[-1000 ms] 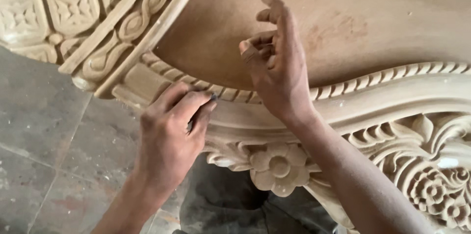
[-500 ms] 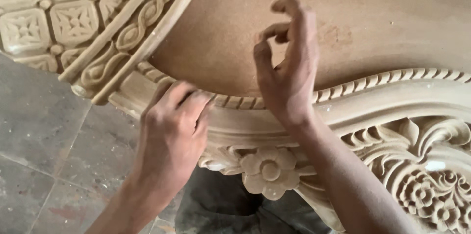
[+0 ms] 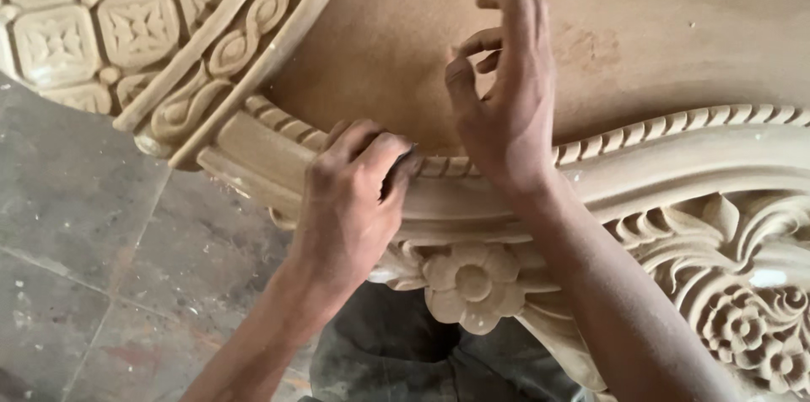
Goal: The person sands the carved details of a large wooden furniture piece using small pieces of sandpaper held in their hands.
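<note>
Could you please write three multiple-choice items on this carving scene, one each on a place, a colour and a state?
1. Where is the left hand pressing?
A. On the rope moulding
B. On the floor
C. On the carved flower

2. What colour is the carved wood?
A. Black
B. Pale tan
C. Green

3. How is the right hand?
A. Clenched in a fist
B. Flat on the floor
C. Fingers loosely spread, heel on the moulding

Answers: 1 A, its fingers meet the rope edge. 2 B, all carving is pale tan. 3 C, the fingers lift apart over the flat panel.
</note>
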